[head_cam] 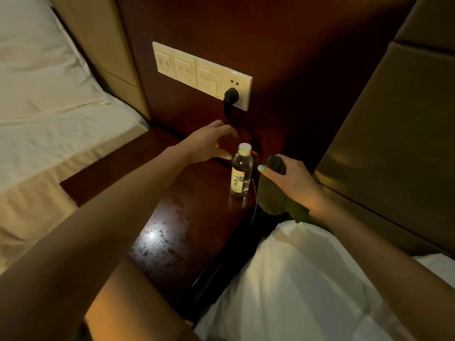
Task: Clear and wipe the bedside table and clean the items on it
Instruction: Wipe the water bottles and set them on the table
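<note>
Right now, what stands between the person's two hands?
A clear plastic water bottle, upright on the dark wooden bedside table, in the head view.

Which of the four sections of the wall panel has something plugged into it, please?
The rightmost section: a black plug sits in its lower socket, while the three sections left of it are plain switches.

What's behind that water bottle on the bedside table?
The left hand reaches in behind the water bottle, fingers curved over a dark spot at the back of the table. Whatever lies there is lost in shadow. Higher up, a black plug sits in the wall socket.
</note>
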The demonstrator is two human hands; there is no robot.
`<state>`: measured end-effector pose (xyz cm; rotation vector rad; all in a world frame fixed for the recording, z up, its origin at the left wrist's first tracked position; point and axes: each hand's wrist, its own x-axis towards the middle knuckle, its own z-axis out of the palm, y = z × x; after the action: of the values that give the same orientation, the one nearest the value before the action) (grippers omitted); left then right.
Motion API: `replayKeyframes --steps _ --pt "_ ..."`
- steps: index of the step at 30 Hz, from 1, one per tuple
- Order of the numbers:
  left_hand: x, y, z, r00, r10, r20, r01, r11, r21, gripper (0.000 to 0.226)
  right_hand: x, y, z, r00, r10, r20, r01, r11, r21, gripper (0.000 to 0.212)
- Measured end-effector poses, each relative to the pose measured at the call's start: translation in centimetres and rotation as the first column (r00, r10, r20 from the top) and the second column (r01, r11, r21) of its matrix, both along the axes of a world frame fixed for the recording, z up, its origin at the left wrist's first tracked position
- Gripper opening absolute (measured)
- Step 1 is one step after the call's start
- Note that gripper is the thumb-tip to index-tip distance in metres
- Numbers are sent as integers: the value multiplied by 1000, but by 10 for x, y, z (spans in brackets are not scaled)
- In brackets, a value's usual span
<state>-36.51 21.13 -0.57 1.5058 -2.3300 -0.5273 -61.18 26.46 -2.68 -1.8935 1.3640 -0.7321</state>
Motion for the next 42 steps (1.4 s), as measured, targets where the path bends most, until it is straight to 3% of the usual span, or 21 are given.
replayKeyframes --steps 5,8,15,18,24,33,37,42 --pt "93 58 15 975 210 -76 -215 975 -54 52 72 12 16 991 98 89 -101 995 25 34" --pt "163 105 9 895 419 -155 -432 899 -64 48 134 18 19 983 134 128 -134 991 -14 30" --pt "307 250 -33 460 783 -419 -858 513 18 40 311 45 5 937 258 234 -253 966 -52 35" --pt "350 306 -66 280 855 -437 -933 349 84 42 390 69 -11 899 344 270 -355 935 -10 28" --pt "414 382 -148 60 926 -373 -969 144 203 46 509 121 -79 853 463 239 -500 857 125 33" --pt "501 421 -311 16 994 -105 -929 53 367 50 606 157 -208 761 641 101 -630 693 349 26" --pt "535 418 -383 75 997 24 -906 59 418 51 637 140 -248 806 585 93 -576 737 355 12" --pt "568 399 -450 -42 999 -31 -873 -22 488 62 663 122 -273 809 570 147 -584 748 316 17"
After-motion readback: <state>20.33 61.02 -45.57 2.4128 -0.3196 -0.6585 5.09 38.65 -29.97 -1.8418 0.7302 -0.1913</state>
